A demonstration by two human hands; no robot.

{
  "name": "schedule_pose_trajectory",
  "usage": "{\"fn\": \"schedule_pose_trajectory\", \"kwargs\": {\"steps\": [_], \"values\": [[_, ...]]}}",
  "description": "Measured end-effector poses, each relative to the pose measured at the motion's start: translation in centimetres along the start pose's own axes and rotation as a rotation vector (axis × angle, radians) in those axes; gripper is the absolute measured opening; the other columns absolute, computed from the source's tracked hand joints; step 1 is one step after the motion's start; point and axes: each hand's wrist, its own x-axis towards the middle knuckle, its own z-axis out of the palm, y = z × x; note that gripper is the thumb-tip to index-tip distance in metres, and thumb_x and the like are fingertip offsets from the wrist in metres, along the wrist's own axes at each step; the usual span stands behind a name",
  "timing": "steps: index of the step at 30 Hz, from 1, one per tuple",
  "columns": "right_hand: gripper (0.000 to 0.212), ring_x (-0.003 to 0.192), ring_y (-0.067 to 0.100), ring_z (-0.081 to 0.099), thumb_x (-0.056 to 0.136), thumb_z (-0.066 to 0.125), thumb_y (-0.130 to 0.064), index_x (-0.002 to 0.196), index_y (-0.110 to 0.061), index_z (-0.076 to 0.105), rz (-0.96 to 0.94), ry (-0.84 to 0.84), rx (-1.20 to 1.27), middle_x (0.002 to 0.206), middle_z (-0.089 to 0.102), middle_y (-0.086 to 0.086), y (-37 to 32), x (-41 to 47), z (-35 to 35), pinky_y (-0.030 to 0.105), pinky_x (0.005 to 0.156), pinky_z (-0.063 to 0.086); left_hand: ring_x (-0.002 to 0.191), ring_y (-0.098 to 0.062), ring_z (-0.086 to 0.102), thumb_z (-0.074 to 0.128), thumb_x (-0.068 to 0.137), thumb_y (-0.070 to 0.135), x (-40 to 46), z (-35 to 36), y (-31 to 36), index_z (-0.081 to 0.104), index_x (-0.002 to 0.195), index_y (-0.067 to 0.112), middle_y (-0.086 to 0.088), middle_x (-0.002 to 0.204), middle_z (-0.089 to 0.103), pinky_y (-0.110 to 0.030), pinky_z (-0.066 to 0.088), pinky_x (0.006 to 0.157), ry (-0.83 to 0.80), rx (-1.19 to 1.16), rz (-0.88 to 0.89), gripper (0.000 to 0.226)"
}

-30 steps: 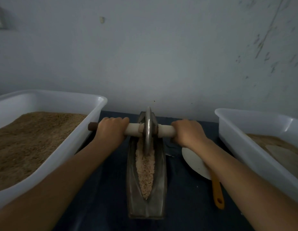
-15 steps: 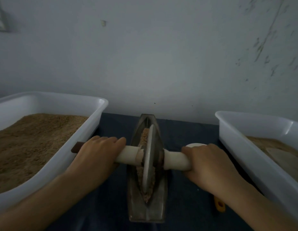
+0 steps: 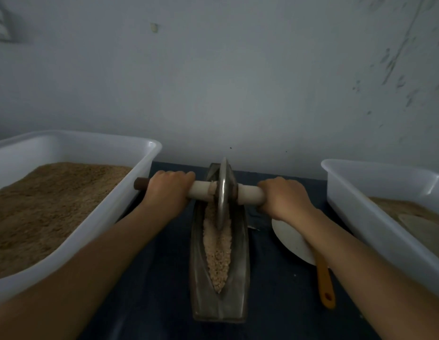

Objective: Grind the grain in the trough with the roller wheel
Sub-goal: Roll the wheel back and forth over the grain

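**Roller wheel at the far end of the trough, both hands on the axle**

A metal trough (image 3: 219,261) lies lengthwise on a dark table (image 3: 149,278), its long axis running from 6 to 12 o'clock. Pale crushed grain (image 3: 218,251) fills its central groove, tapering to a point at the 6 o'clock end. The wheel (image 3: 223,192) stands upright on edge in the groove near the 12 o'clock end, its lower rim in the grain. A pale axle (image 3: 201,188) passes through its hub from 9 to 3 o'clock. The left hand (image 3: 166,192) grips the axle at 9 o'clock of the wheel, fingers curled over it; the right hand (image 3: 284,197) grips it likewise at 3 o'clock. A white tub (image 3: 140,187) with brown meal (image 3: 46,204) sits at 9 o'clock of the trough; a second tub (image 3: 360,197) sits at 3 o'clock. Between trough and right tub lies a white scoop (image 3: 290,239) with an orange handle (image 3: 324,283), partly hidden by the right forearm.
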Motion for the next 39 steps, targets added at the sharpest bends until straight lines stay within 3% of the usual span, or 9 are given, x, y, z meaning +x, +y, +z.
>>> {"fn": "schedule_pose_trajectory", "kwargs": {"steps": [5,8,11,16,22,25,29,35,39], "values": [[0.006,0.069,0.017,0.048,0.081,0.057,-0.031,0.081,-0.027,0.052,0.011,0.06,0.016,0.088,0.062,-0.002,0.2,0.6,0.6,0.025,0.046,0.018,0.093,-0.017,0.058,0.058,0.088,0.029,0.9,0.2,0.1,0.047,0.105,0.021,0.0,0.104,0.06,-0.029,0.039,0.085,-0.003,0.036,-0.008,0.022],[0.01,0.072,0.017,0.051,0.082,0.057,-0.036,0.087,-0.027,0.052,-0.015,0.049,0.004,0.089,0.063,-0.002,0.0,-0.4,0.6,0.026,0.051,0.022,0.093,-0.015,0.058,0.058,0.087,0.029,-0.3,-0.1,0.1,0.046,0.103,0.022,0.002,0.104,0.06,-0.027,0.04,0.084,-0.001,0.032,0.012,0.021],[0.013,0.075,0.018,0.054,0.084,0.054,-0.036,0.082,-0.029,0.044,-0.06,0.085,-0.005,0.087,0.063,-0.003,-0.2,-2.6,0.3,0.028,0.063,0.026,0.095,-0.012,0.057,0.058,0.087,0.032,-2.6,-0.7,0.2,0.045,0.105,0.025,0.006,0.107,0.059,-0.024,0.038,0.084,-0.019,0.004,0.04,0.023],[0.021,0.066,0.012,0.044,0.086,0.051,-0.038,0.079,-0.033,0.033,-0.129,0.099,0.007,0.072,0.048,-0.01,-0.9,-7.2,-1.3,0.028,0.065,0.022,0.101,-0.005,0.053,0.058,0.085,0.038,-6.5,-2.8,0.3,0.04,0.106,0.034,0.015,0.108,0.056,-0.02,0.034,0.086,-0.053,-0.06,0.073,0.027],[0.01,0.078,0.008,0.054,0.086,0.048,-0.041,0.08,-0.035,0.043,-0.122,0.087,0.019,0.086,0.058,-0.012,-0.8,-9.1,-2.1,0.024,0.067,0.022,0.101,-0.002,0.052,0.056,0.086,0.042,-7.8,-4.2,0.4,0.035,0.106,0.039,0.016,0.107,0.053,-0.018,0.03,0.08,-0.064,-0.087,0.111,0.029],[0.025,0.067,0.01,0.045,0.086,0.05,-0.039,0.069,-0.033,0.032,-0.112,0.035,0.0,0.078,0.056,-0.01,-0.9,-7.7,-2.1,0.027,0.065,0.025,0.099,-0.004,0.053,0.056,0.087,0.038,-6.8,-3.7,0.4,0.036,0.104,0.036,0.014,0.107,0.055,-0.019,0.032,0.081,-0.064,-0.074,0.095,0.026],[0.019,0.08,0.016,0.058,0.083,0.056,-0.042,0.077,-0.032,0.042,-0.094,0.013,0.008,0.087,0.063,-0.006,-0.6,-4.6,-1.2,0.028,0.063,0.031,0.096,-0.011,0.057,0.055,0.089,0.031,-4.1,-2.0,0.5,0.042,0.105,0.027,0.008,0.108,0.058,-0.022,0.036,0.081,-0.042,-0.016,0.039,0.021],[0.021,0.066,0.015,0.046,0.08,0.059,-0.033,0.068,-0.03,0.042,-0.031,0.042,-0.017,0.082,0.06,-0.004,0.2,0.0,0.2,0.026,0.047,0.021,0.095,-0.019,0.058,0.055,0.089,0.026,0.0,-0.2,0.3,0.045,0.098,0.02,-0.001,0.104,0.06,-0.028,0.036,0.079,-0.053,-0.005,-0.045,0.015],[0.017,0.071,0.018,0.053,0.08,0.062,-0.03,0.072,-0.026,0.047,0.001,0.052,-0.002,0.089,0.064,0.0,0.4,1.4,0.5,0.025,0.05,0.027,0.096,-0.021,0.059,0.054,0.089,0.023,1.3,0.1,0.3,0.05,0.101,0.018,-0.003,0.104,0.062,-0.028,0.037,0.08,-0.004,0.038,-0.071,0.014]]}}
